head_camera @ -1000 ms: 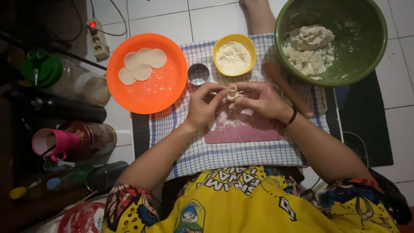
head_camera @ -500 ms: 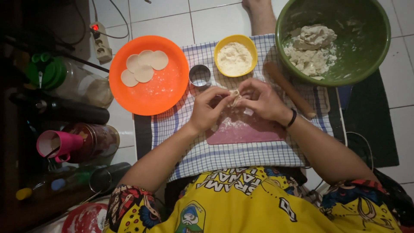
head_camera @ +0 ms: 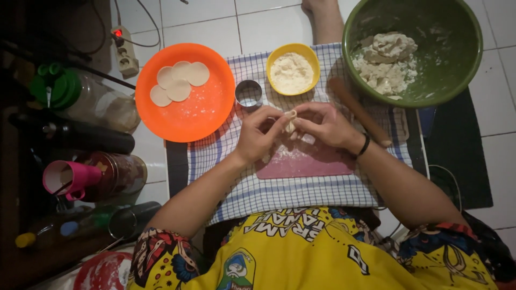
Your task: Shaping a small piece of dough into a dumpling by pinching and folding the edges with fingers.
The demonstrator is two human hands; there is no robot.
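Both hands meet over the middle of a checked cloth (head_camera: 301, 188) spread on the tiled floor. The left hand (head_camera: 259, 134) and the right hand (head_camera: 322, 124) pinch a small piece of dough (head_camera: 290, 121) between them, fingertips pressed on it from either side. The dough is held just above a pink board (head_camera: 306, 161), which lies on the cloth and is dusted with flour. A dark band sits on the right wrist.

Just beyond the left hand stands a round metal cutter (head_camera: 249, 94), on the cloth. To its left, an orange plate (head_camera: 204, 110) overlaps the cloth's edge and holds four flat dough rounds (head_camera: 179, 83), overlapping one another, near its far side. To the cutter's right, a yellow bowl (head_camera: 293, 51) holds flour. A wooden rolling pin (head_camera: 360, 111) lies slanted beside the right hand, running from near the yellow bowl toward the right wrist. A large green bowl (head_camera: 457, 64) at the far right holds a rough lump of dough (head_camera: 387, 59).

On the dim left side stand a jar with a green lid (head_camera: 51, 86), a pink cup (head_camera: 64, 177) against a dark jar, and bottles. A power strip (head_camera: 124, 48) lies on the tiles beyond the plate. The person wears a yellow printed shirt (head_camera: 301, 252).
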